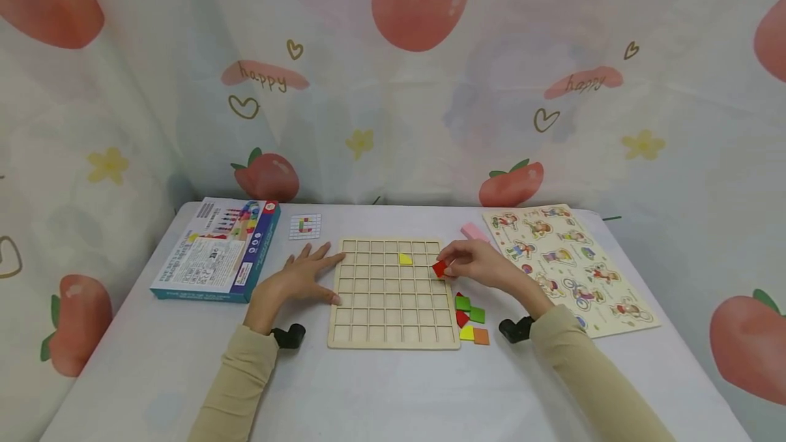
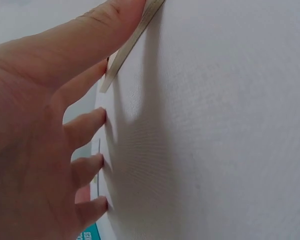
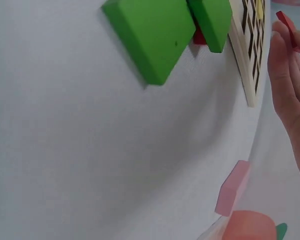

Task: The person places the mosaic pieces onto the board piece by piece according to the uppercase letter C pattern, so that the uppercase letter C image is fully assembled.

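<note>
A square wooden grid board (image 1: 393,302) lies flat on the table. One yellow piece (image 1: 406,259) with a slanted side sits in a cell of its upper part. My left hand (image 1: 301,277) has its fingers spread, with the thumb and index finger at the board's left edge; the other fingertips rest on the cloth in the left wrist view. My right hand (image 1: 475,261) pinches a small red tile (image 1: 439,269) between thumb and fingers, tilted over the board's upper right edge. Beside the board's right edge lie several loose tiles: green (image 1: 477,315), yellow (image 1: 467,332), orange (image 1: 482,337) and red (image 1: 462,319).
A small pattern card (image 1: 305,226) lies behind the left hand, near a flat blue-edged box (image 1: 209,251). At the right, a picture puzzle board (image 1: 574,268) lies partly under the right forearm. A pink block (image 1: 474,231) stands behind the right hand.
</note>
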### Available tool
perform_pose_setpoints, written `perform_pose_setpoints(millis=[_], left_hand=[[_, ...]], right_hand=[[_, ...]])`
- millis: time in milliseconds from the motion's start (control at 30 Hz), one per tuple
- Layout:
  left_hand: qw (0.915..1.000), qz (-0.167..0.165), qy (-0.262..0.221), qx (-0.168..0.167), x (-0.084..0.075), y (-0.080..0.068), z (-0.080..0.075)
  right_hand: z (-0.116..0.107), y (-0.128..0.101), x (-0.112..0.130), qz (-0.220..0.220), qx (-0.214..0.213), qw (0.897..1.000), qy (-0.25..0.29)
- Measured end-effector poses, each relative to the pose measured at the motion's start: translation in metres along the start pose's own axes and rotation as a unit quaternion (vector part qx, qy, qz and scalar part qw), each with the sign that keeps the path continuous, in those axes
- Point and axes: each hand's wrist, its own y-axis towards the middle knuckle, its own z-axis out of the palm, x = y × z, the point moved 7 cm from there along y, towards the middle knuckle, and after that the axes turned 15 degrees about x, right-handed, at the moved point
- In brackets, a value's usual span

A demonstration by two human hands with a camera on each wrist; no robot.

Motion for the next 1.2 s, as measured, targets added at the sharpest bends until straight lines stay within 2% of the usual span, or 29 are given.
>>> perform_pose_setpoints(millis=[467,733,867,1067,1200], left_hand=[[1.0,-0.002,-0.007,-0.002,0.003,-0.002,-0.001],[0.9999,-0.005,-0.012,-0.003,0.003,-0.001,-0.002],[0.9999,-0.006,-0.015,0.001,0.002,-0.001,-0.001],[0.9999,-0.005,-0.015,0.0,0.001,-0.001,0.0],[0.9998,-0.005,-0.019,-0.003,0.0,-0.002,0.0]], right_hand=[[-0.001,0.031,0.016,-0.016,-0.017,1.0,0.003],[0.0,0.046,0.022,0.013,-0.026,1.0,0.001],[0.003,0.054,0.025,0.03,-0.029,0.999,-0.021],[0.009,0.065,0.032,0.007,-0.017,1.0,-0.023],[0.011,0.069,0.034,0.007,-0.018,1.0,-0.024]])
